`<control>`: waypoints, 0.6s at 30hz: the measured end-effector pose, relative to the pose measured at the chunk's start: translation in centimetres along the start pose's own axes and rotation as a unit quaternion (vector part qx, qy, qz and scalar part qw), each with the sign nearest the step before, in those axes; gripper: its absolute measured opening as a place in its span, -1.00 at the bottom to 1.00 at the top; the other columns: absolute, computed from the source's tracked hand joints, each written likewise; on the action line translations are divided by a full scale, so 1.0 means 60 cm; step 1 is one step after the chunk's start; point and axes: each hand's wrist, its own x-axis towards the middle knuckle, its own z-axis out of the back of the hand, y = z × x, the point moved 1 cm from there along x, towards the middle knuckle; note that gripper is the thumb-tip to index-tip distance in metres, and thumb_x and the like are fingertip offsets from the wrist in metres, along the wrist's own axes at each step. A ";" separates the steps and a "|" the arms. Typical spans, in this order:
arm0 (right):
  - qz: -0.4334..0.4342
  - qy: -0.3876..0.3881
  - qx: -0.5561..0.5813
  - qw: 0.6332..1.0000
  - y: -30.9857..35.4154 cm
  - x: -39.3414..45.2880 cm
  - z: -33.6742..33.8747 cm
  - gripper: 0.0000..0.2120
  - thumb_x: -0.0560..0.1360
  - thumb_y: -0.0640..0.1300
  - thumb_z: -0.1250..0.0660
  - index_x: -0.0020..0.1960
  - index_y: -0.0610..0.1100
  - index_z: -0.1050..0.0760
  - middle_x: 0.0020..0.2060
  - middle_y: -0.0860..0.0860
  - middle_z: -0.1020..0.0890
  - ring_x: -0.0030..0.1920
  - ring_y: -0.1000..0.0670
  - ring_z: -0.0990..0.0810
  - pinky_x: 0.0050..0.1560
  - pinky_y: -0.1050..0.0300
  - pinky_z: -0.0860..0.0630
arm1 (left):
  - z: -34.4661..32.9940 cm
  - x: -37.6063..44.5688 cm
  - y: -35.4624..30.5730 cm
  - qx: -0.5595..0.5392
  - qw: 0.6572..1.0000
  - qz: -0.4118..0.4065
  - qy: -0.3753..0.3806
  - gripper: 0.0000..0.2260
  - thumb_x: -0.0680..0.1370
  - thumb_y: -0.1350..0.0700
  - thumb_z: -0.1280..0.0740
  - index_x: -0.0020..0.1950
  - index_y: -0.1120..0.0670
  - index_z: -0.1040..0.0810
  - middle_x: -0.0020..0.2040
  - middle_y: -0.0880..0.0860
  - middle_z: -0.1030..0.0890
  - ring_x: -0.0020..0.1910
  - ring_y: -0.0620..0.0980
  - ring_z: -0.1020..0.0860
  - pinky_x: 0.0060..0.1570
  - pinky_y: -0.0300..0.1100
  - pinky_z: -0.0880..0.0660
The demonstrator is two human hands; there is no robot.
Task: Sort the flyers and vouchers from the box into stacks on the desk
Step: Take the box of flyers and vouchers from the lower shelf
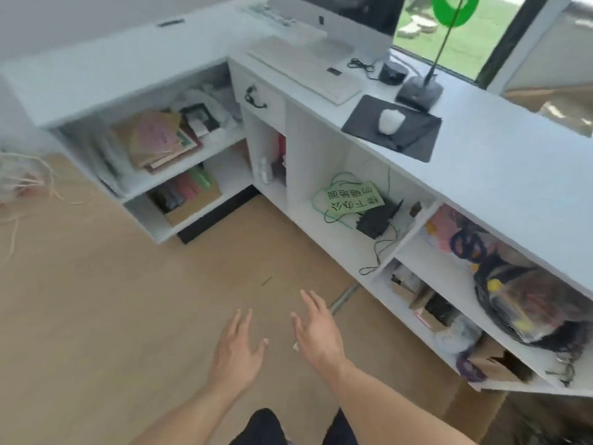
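My left hand [239,350] and my right hand [317,332] hover side by side over the wooden floor, fingers spread, both holding nothing. A cardboard box [192,203] with dark, pink and green items in it sits on the lower shelf under the left counter, well ahead of my hands. Above it on the upper shelf lies a stack of brown and pink papers and booklets [158,141]. The white desk [500,162] runs along the right.
On the desk stand a monitor [346,14], keyboard [305,69], a white mouse [391,121] on a dark pad and a black stand [418,91]. Open shelves below hold a green sign [349,197], cables, bags and boxes. Loose straw-like strings [29,184] lie at far left.
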 end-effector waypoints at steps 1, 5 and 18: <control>0.024 0.009 -0.015 1.000 0.036 0.005 -0.015 -0.48 0.67 0.13 -0.11 0.60 0.13 -0.14 0.60 0.17 -0.09 0.58 0.07 -0.11 0.54 0.04 -0.18 | 0.029 -0.004 0.023 -0.014 0.999 0.016 -0.027 -0.36 0.65 -0.09 -0.26 0.65 0.00 -0.06 0.65 0.03 -0.05 0.63 0.01 0.00 0.58 -0.12 0.01; 0.094 0.037 -0.053 0.993 0.149 0.027 -0.071 -0.50 0.66 0.17 -0.10 0.57 0.14 -0.19 0.59 0.16 -0.14 0.56 0.07 -0.18 0.50 0.04 -0.25 | 0.114 -0.012 0.094 -0.069 0.989 0.068 -0.109 -0.36 0.65 -0.09 -0.26 0.65 0.01 -0.07 0.65 0.04 -0.07 0.63 0.01 0.00 0.58 -0.12 0.02; 0.240 0.101 -0.125 0.958 0.335 0.086 -0.149 -0.50 0.66 0.15 -0.12 0.58 0.11 -0.19 0.59 0.14 -0.13 0.52 0.06 -0.27 0.43 0.01 -0.36 | 0.238 0.013 0.162 -0.121 0.965 0.109 -0.208 -0.36 0.64 -0.05 -0.27 0.64 0.06 -0.08 0.65 0.04 -0.04 0.63 -0.03 0.00 0.57 -0.19 0.05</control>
